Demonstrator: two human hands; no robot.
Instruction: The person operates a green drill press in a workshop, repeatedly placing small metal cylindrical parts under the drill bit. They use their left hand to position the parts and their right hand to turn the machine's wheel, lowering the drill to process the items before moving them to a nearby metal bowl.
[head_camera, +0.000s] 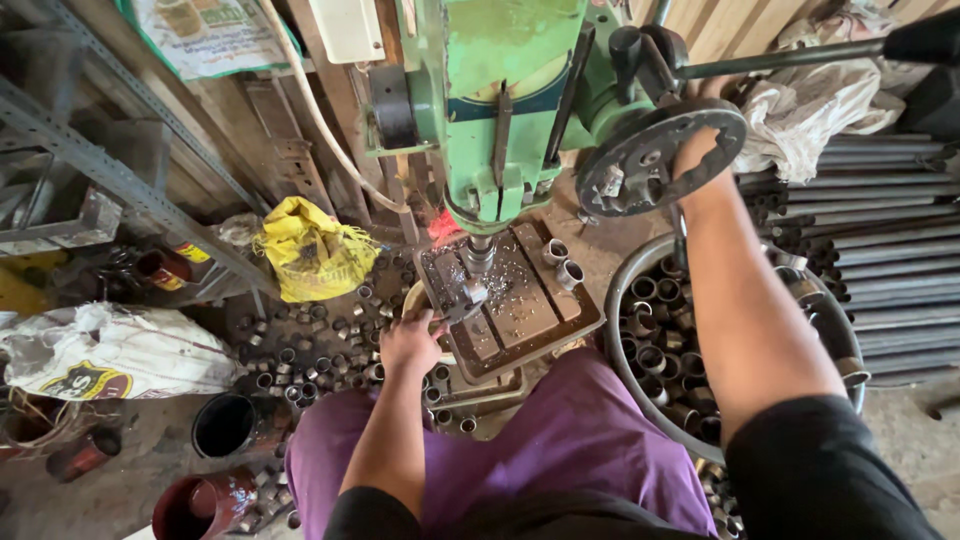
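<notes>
One short grey metal ring (473, 293) sits under the drill bit on the green drill press's worktable (520, 310); my left hand (410, 342) grips pliers (455, 312) clamping it. My right hand (700, 150) is closed around the black feed wheel (655, 158), above a round metal basin (640, 390) of rings.

Your left hand (408, 343): arm extended low, fingers curled in a grip. Your right hand (700, 150): arm raised forward, fingers clasped.

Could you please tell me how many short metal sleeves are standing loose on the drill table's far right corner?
2: one short grey metal sleeve near the corner, another just beside it, nearer the metal basin. Others may hide under the green drill head.
</notes>
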